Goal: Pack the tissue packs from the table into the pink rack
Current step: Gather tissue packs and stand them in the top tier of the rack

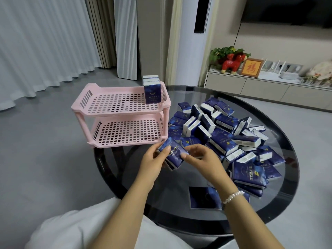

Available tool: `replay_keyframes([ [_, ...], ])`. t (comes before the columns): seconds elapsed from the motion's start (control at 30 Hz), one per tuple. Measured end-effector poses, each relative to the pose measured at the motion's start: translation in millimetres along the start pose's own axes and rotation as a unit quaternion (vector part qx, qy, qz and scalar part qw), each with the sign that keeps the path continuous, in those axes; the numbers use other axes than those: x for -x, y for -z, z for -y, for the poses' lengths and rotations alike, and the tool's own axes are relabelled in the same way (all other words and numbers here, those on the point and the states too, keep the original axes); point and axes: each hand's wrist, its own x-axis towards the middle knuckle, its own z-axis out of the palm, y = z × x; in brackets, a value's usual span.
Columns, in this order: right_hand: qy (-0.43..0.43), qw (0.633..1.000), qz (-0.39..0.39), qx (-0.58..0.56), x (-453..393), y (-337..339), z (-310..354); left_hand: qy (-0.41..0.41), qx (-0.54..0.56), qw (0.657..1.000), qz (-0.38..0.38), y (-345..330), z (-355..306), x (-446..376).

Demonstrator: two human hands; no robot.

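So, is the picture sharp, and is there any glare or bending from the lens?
Head view: the hands and the held packs are fairly sharp; the "TWINKLE" print is readable. The glass table shows soft reflections, no harsh glare. The wide lens bends the curtains and walls near the edges. Lighting is even with weak shadows.

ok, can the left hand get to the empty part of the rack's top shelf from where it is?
Probably yes. The left hand sits just in front of the pink rack, with nothing between them. The top shelf is open above, and only its far right corner holds standing packs. Both hands grip a small stack of packs.
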Motion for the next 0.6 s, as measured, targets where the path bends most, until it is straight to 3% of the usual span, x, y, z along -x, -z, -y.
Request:
replay_keyframes([
  [0.1,0.046,0.976,0.058,0.203,13.5,26.6,5.0,-0.024,-0.038,0.999,-0.015,2.1,-0.6,5.2],
  [0.23,0.063,0.893,0.191,0.402,32.0,41.1,5.4,-0.039,-0.095,0.994,-0.031,6.2,0.4,17.1],
  [0.4,0.062,0.86,0.248,0.442,42.6,36.5,-6.7,-0.04,-0.109,0.992,-0.041,7.0,0.3,33.7],
  [0.6,0.076,0.867,0.221,0.439,42.6,25.4,-10.0,-0.041,-0.115,0.991,-0.055,10.6,5.0,51.3],
])
